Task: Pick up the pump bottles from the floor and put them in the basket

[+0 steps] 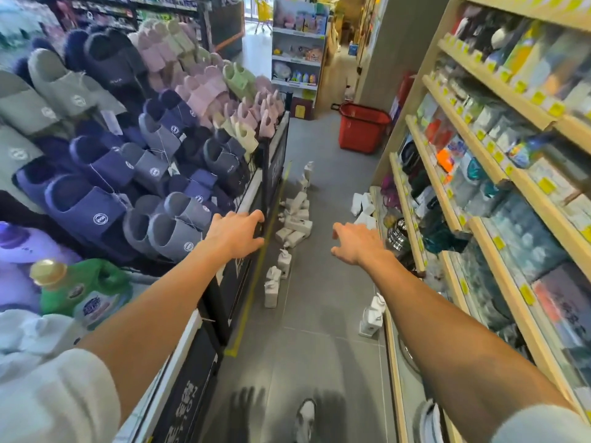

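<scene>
Several white pump bottles point(295, 219) lie and stand scattered along the grey aisle floor, most in a heap by the left rack, a pair point(372, 314) against the right shelving. A red basket point(363, 126) stands on the floor at the far end of the aisle. My left hand point(238, 233) is stretched forward with relaxed fingers and holds nothing, hovering by the corner of the slipper rack. Reaching out over the aisle, my right hand point(355, 243) is also open and empty. Both hands are well above the bottles.
A tilted rack of slippers point(128, 148) fills the left side, with detergent bottles point(80, 292) near me. Wooden shelves point(479, 174) of packaged goods line the right. My shoe point(305, 414) shows on the floor below. A product display point(299, 46) stands beyond the basket.
</scene>
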Available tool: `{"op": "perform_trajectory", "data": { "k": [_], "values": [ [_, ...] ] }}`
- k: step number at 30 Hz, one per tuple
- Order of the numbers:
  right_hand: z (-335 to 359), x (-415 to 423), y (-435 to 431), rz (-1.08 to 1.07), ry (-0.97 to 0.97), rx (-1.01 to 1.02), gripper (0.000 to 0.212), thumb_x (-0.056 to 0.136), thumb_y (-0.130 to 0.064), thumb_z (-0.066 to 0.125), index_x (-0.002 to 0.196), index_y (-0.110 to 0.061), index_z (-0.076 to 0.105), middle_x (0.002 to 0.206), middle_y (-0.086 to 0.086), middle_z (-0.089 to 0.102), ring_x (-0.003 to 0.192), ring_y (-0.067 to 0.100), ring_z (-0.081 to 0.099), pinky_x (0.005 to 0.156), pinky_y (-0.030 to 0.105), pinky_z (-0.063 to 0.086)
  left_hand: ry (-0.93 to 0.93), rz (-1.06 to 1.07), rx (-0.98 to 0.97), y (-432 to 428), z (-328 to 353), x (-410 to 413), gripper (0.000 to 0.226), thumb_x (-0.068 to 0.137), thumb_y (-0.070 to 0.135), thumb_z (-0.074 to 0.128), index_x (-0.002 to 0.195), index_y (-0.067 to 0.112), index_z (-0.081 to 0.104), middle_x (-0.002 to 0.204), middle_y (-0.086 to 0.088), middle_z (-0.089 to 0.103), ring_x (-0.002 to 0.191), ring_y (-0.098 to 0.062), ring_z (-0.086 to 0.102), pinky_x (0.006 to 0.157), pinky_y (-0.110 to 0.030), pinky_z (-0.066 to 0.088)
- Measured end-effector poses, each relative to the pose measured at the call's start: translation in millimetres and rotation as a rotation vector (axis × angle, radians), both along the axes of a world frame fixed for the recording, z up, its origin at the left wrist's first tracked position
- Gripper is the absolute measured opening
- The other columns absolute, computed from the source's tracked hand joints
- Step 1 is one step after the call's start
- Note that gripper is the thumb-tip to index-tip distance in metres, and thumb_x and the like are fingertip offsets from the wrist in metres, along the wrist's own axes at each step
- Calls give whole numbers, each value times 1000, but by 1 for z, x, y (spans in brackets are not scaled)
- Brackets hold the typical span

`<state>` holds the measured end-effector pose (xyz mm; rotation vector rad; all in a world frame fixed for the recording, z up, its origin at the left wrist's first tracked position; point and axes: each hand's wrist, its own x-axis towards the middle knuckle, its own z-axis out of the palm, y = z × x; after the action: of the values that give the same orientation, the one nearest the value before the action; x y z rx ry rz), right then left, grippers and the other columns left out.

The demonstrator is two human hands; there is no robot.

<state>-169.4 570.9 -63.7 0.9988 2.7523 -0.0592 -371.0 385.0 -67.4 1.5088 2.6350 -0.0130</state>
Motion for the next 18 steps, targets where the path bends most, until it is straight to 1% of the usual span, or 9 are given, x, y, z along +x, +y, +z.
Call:
{"op": "perform_trajectory", "data": {
  "k": [3, 6, 10, 14, 18],
  "values": [
    [-12, -24, 32, 20, 1, -43, 37, 95, -39, 59, 128, -23, 53, 128, 7, 60, 120, 33, 55, 96, 47, 45, -13, 11, -6, 33, -10, -20, 52, 95, 51, 53, 140, 30, 39, 132, -7, 56, 120, -34, 54, 99, -52, 39],
    [-27, -41, 68, 36, -40, -50, 37, 95, -37, 59, 128, -23, 53, 128, 7, 61, 118, 33, 56, 94, 46, 44, -28, 23, -7, 64, -20, -34, 51, 95, 51, 53, 140, 29, 40, 132, -6, 57, 119, -34, 54, 97, -52, 39],
    [-28, -69, 123, 44, -91, -87, 35, 95, -34, 59, 127, -22, 54, 128, 7, 61, 117, 32, 56, 89, 43, 43, -67, 113, -10, 89, -25, -63, 46, 95, 49, 54, 136, 29, 43, 130, -4, 57, 118, -33, 54, 97, -50, 39],
    [-28, -108, 171, 62, -41, -119, 32, 95, -34, 59, 124, -21, 56, 128, 7, 62, 118, 33, 56, 88, 42, 45, -63, 171, -31, 119, -35, -92, 46, 95, 48, 54, 135, 29, 43, 128, -5, 58, 116, -33, 55, 99, -50, 39],
    [-57, -142, 191, 93, -84, -206, 31, 93, -34, 59, 121, -23, 56, 130, 5, 62, 119, 32, 56, 81, 38, 40, -93, 154, -94, 158, -58, -110, 51, 95, 49, 53, 139, 28, 41, 134, -6, 55, 119, -34, 55, 98, -50, 40]
  ]
}}
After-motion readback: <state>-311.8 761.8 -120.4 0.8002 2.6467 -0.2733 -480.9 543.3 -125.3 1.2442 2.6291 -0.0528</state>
